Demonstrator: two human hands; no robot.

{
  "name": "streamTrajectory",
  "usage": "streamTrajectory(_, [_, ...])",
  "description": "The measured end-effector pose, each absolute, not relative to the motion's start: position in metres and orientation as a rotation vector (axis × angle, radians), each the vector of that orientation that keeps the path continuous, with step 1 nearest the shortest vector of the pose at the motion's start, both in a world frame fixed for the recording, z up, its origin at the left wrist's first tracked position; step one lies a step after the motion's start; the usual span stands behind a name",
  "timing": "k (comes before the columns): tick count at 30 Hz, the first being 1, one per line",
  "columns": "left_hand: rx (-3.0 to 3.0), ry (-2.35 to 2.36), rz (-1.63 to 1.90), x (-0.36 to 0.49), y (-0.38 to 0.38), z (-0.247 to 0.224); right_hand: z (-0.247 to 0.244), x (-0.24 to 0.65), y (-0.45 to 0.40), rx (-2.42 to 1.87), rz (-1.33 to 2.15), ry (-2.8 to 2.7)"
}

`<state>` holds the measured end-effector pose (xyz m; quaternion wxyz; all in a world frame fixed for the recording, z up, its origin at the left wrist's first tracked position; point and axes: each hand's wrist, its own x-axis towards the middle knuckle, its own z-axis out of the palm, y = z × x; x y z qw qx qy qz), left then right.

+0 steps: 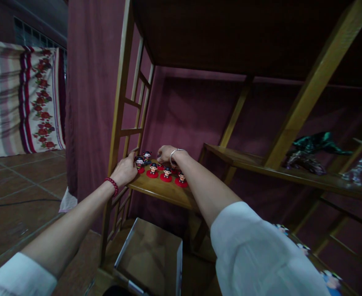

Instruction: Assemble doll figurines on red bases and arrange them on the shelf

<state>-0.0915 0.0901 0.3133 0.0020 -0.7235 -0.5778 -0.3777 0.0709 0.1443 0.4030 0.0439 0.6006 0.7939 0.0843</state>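
Observation:
Several small black-haired figurines on red round bases stand on a wooden shelf point(159, 190). Three of them, a left one point(153, 169), a middle one point(167, 174) and a right one point(181, 179), line the front. My left hand point(125, 169) is at the shelf's left end, its fingertips against a figurine in dark clothes point(139, 163). Behind that one is another dark figurine point(146, 156). My right hand point(167, 153) reaches over the back of the group with its fingers curled down; what they hold, if anything, is hidden. My right wrist partly covers a figurine behind the front row.
Below the shelf sits an open cardboard box point(151, 257). A wooden lattice side point(117, 123) rises at the left. On the right, a higher shelf point(248, 163) bears a green glassy ornament point(319, 144) and clear pieces. More figurines point(331, 279) are at the lower right.

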Motion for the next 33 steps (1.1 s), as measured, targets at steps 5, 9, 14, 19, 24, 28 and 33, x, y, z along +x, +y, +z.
streamTrajectory(5, [-2.279, -1.819, -1.172, -0.091, 0.088, 0.316, 0.405, 0.055, 0.154, 1.820, 0.345, 2.506])
streamTrajectory(9, [-2.275, -1.827, -1.154, -0.091, 0.088, 0.316, 0.400, 0.041, 0.162, 1.729, 0.378, 2.585])
streamTrajectory(14, [-2.273, -1.839, -1.129, -0.091, 0.089, 0.316, 0.390, 0.031, 0.170, 1.726, 0.314, 2.609])
streamTrajectory(19, [-2.287, -1.854, -1.114, -0.091, 0.088, 0.317, 0.382, 0.029, 0.182, 1.676, 0.331, 2.627])
streamTrajectory(24, [-2.283, -1.872, -1.068, -0.090, 0.087, 0.319, 0.378, 0.029, 0.189, 1.653, 0.360, 2.663])
streamTrajectory(28, [-2.276, -1.884, -1.048, -0.090, 0.087, 0.319, 0.379, 0.029, 0.186, 1.669, 0.373, 2.668])
streamTrajectory(33, [-2.287, -1.889, -1.031, -0.090, 0.089, 0.318, 0.381, 0.027, 0.180, 1.665, 0.370, 2.680])
